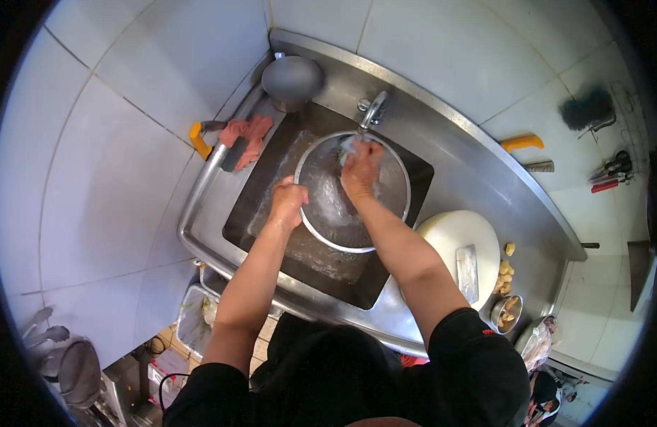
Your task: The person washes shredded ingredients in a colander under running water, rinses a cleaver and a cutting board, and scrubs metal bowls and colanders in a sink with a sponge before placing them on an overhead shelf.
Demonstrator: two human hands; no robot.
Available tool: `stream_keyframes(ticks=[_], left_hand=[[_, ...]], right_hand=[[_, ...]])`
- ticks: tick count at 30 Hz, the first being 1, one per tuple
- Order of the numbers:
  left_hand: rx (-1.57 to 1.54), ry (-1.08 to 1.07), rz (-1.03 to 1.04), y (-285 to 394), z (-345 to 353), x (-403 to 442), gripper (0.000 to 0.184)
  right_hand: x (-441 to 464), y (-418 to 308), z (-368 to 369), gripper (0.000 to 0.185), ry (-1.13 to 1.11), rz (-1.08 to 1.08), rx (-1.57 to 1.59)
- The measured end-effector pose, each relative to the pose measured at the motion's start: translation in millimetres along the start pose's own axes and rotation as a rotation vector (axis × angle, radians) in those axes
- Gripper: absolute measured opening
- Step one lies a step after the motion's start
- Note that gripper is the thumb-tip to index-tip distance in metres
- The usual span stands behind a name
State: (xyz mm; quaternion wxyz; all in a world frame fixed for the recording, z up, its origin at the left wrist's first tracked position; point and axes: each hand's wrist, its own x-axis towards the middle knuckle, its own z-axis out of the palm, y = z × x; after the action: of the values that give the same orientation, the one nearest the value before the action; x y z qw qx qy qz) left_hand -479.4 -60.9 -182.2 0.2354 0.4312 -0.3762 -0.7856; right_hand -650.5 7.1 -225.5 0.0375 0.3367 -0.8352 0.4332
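A large round metal bowl [321, 224] is held over the dark sink basin [246, 213], tilted, with water running and splashing in it. My left hand [287, 202] is closed on the bowl's left rim. Inside the bowl, near its far rim, my right hand [362, 169] is bent under the running faucet [373, 110]. A pale, greenish bit shows beside its fingers, blurred by water, and I cannot make out what it is. Foamy water lies in the sink around the bowl.
A grey pot [292, 80] stands at the back left corner, near pink gloves [256, 135] on the ledge. On the right are a thick white cutting board [442, 231] with a cleaver [467, 274], peeled pieces [504, 276] and a small bowl [506, 314]. A yellow-handled knife [522, 143] hangs on the wall.
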Motion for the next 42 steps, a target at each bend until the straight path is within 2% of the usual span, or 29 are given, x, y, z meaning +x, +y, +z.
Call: stream_keyframes(ticks=[2, 4, 5, 6, 7, 9, 10, 12, 13, 15, 16, 18, 20, 22, 23, 25, 26, 29, 30, 31, 32, 33, 35, 36, 38, 39, 40, 41, 42], left_hand=[[0.007, -0.001, 0.027, -9.7, 7.1, 6.3, 0.02], [0.006, 0.002, 0.06, -17.4, 10.3, 19.6, 0.018], [-0.051, 0.043, 0.103, -18.6, 9.5, 27.0, 0.018], [-0.106, 0.085, 0.144, -21.4, 5.1, 35.3, 0.019], [-0.098, 0.037, 0.195, -21.9, -23.1, 50.0, 0.019], [0.046, 0.093, 0.175, 1.4, -30.2, 33.9, 0.017], [0.105, 0.083, 0.169, 3.1, -33.8, 25.7, 0.016], [0.005, 0.04, 0.117, -32.0, -38.5, 32.2, 0.016], [-0.105, -0.005, 0.083, -32.4, -26.8, 25.9, 0.016], [-0.174, 0.014, -0.004, -39.7, 5.3, 12.2, 0.017], [-0.125, 0.044, -0.033, -55.7, 10.3, 25.1, 0.018], [-0.103, 0.079, -0.061, -56.7, 16.4, 33.6, 0.017], [-0.181, 0.16, -0.083, -51.1, 11.8, 51.5, 0.015], [-0.135, 0.215, -0.071, -41.2, -8.9, 66.9, 0.015], [-0.069, 0.235, -0.085, -37.6, -15.4, 72.3, 0.016], [0.053, 0.279, -0.184, -28.8, -23.8, 73.6, 0.02], [0.052, 0.295, -0.184, -30.3, -26.5, 71.3, 0.02], [-0.076, 0.415, -0.339, -30.4, -20.9, 69.5, 0.026], [-0.078, 0.411, -0.338, -34.3, -25.3, 66.9, 0.026], [0.102, 0.187, -0.064, -38.2, -34.9, 64.5, 0.017], [0.277, -0.047, 0.21, -43.8, -40.4, 62.8, 0.016], [0.275, -0.065, 0.206, -43.1, -37.7, 53.9, 0.016], [0.486, -0.017, 0.103, -35.4, -26.8, 34.6, 0.047], [0.481, -0.028, 0.104, -40.0, -20.6, 33.8, 0.047], [0.624, 0.206, 0.153, -53.8, -11.2, 38.5, 0.069], [0.629, 0.312, 0.164, -65.4, -1.4, 44.5, 0.071], [0.626, 0.304, 0.168, -70.6, 2.8, 47.8, 0.071], [0.617, 0.354, 0.177, -74.6, 6.9, 49.4, 0.072], [0.606, 0.407, 0.188, -76.4, 10.5, 50.6, 0.073]], right_hand=[[-15.8, 1.6, 17.3, 0.038, 0.089, 0.036, -0.002], [-41.8, 1.0, 38.7, 0.039, -0.088, 0.089, 0.096], [-61.8, 0.3, 39.8, 0.038, -0.352, 0.114, 0.19], [-70.5, -5.8, 18.0, 0.038, -0.353, 0.116, 0.189], [-72.2, -16.9, -21.4, 0.04, -0.728, 0.014, -0.013], [-57.4, 6.1, -60.0, 0.041, -1.099, -0.179, -0.439], [-36.7, 30.8, -60.7, 0.04, -1.096, -0.273, -0.659], [-12.3, 59.7, -53.9, 0.042, -0.602, -0.315, -0.613], [-11.6, 50.4, -50.4, 0.042, -0.606, -0.324, -0.611], [-9.4, 21.3, -26.0, 0.043, -0.374, 0.095, -0.211], [-14.3, 17.3, -5.5, 0.043, -0.385, 0.073, -0.204], [-43.4, 26.9, 32.7, 0.047, -0.426, 0.111, 0.026], [-71.9, 21.4, 25.0, 0.055, -0.804, 0.322, 0.336], [-69.2, 15.2, -18.0, 0.063, -1.154, 0.319, 0.427], [-54.9, -3.8, -43.2, 0.063, -1.171, 0.315, 0.427], [-30.7, -37.9, -84.7, 0.063, -1.531, -0.103, -0.034], [-24.9, -30.7, -86.0, 0.063, -1.544, -0.112, -0.026], [10.7, -12.8, -90.6, 0.059, -1.494, -0.084, 0.025], [25.8, -10.9, -93.8, 0.05, -1.373, -0.103, 0.117], [39.5, -8.4, -95.5, 0.043, -1.247, -0.118, 0.205], [51.9, -3.2, -95.0, 0.043, -1.237, -0.11, 0.197], [63.3, 4.0, -94.7, 0.044, -1.141, -0.031, 0.22], [73.6, 5.1, -98.4, 0.047, -0.975, 0.08, 0.269], [66.5, 3.8, -91.4, 0.047, -0.968, 0.082, 0.26], [34.5, -3.0, -67.4, 0.044, -0.39, -0.248, 0.012], [14.0, -20.7, -62.4, 0.042, -0.309, -0.276, -0.081], [-5.8, -37.9, -58.1, 0.04, -0.225, -0.305, -0.173], [-21.2, -47.6, -51.5, 0.04, -0.22, -0.306, -0.179], [-33.6, -54.7, -44.4, 0.037, -0.188, -0.395, -0.158]])
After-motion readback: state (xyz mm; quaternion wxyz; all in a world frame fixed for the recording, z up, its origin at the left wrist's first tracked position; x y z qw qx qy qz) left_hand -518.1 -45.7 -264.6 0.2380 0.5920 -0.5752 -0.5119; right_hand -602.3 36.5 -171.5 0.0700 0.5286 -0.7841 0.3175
